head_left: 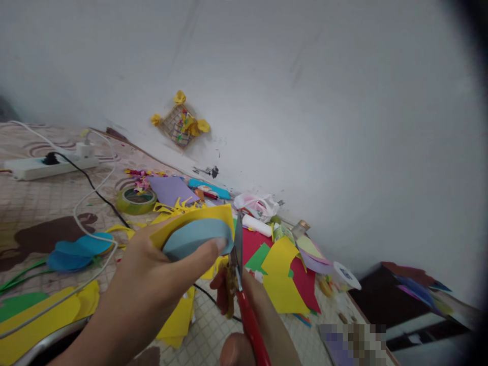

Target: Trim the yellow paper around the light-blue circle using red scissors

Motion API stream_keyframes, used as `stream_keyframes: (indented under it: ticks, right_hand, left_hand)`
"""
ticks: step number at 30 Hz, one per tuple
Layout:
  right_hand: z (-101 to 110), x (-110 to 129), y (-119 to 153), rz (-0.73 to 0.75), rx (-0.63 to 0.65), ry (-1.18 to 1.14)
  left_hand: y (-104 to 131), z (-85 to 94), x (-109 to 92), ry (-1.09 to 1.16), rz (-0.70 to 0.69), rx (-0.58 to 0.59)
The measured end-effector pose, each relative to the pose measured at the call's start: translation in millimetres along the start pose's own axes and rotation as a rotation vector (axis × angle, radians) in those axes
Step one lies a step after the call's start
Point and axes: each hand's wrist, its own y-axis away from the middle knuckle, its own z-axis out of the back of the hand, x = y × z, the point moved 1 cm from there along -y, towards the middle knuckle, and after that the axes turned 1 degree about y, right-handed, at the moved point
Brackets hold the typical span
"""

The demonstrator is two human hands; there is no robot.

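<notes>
My left hand (163,274) pinches a yellow sheet (190,217) with a light blue rounded paper piece (196,235) lying against it, the thumb on the blue piece. My right hand (247,320) is closed on scissors with red handles (252,320). The scissor blades (238,244) point upward at the right edge of the held papers, and they look slightly parted. Part of the right hand's fingers is hidden behind the scissors.
A tape roll (136,199), purple paper (173,190) and yellow scraps lie behind my left hand. Blue paper petals (78,251), a power strip (53,166) and cables are left. Yellow sheets (284,290), red paper (305,287) and a white spool (346,275) lie right.
</notes>
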Motion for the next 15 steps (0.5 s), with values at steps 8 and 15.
stream_keyframes:
  ticks: [8,15]
  right_hand:
    - [2,4,2,0.030,-0.041,0.077]
    - [5,-4,-1,-0.007,-0.006,0.055]
  left_hand:
    - [0,0.1,8,0.019,0.007,-0.060]
    - [0,-0.8,4,0.044,0.016,-0.033]
